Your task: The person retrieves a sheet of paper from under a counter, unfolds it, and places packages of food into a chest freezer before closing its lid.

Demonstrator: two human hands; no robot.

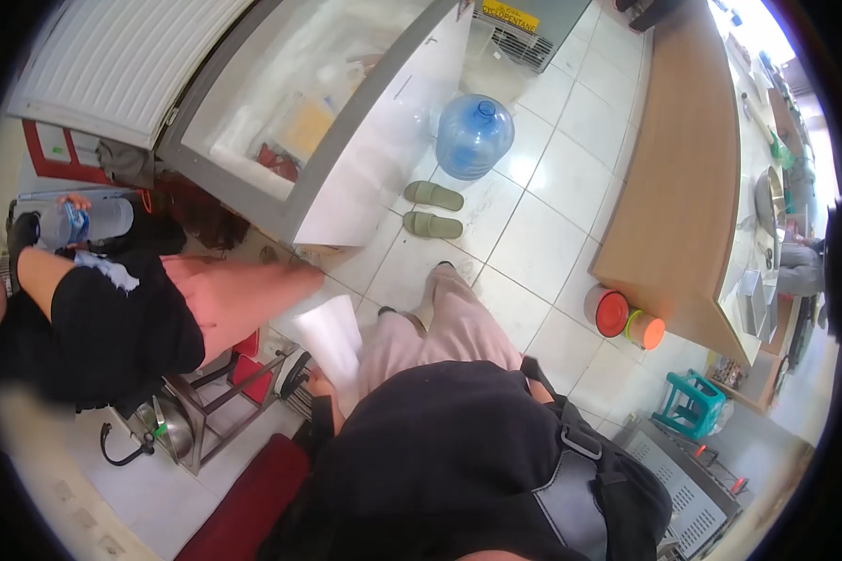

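Observation:
At my left side, my left hand [320, 383] is closed on a white sheet-like item [330, 338] that hangs beside my leg. Only a little of my right hand [539, 390] shows at my right hip, next to a small dark object [530, 366]; its fingers are hidden. In front of my feet lie two green slippers [432, 224] on the tiles. A large blue water bottle [475, 137] stands just past them.
An open chest freezer [346, 159] is ahead on the left. A person in black [126, 323] sits at left with a clear bottle [98, 221]. Along the right runs a wooden counter [669, 159], with round containers [612, 312] and a teal stool [690, 404] near it.

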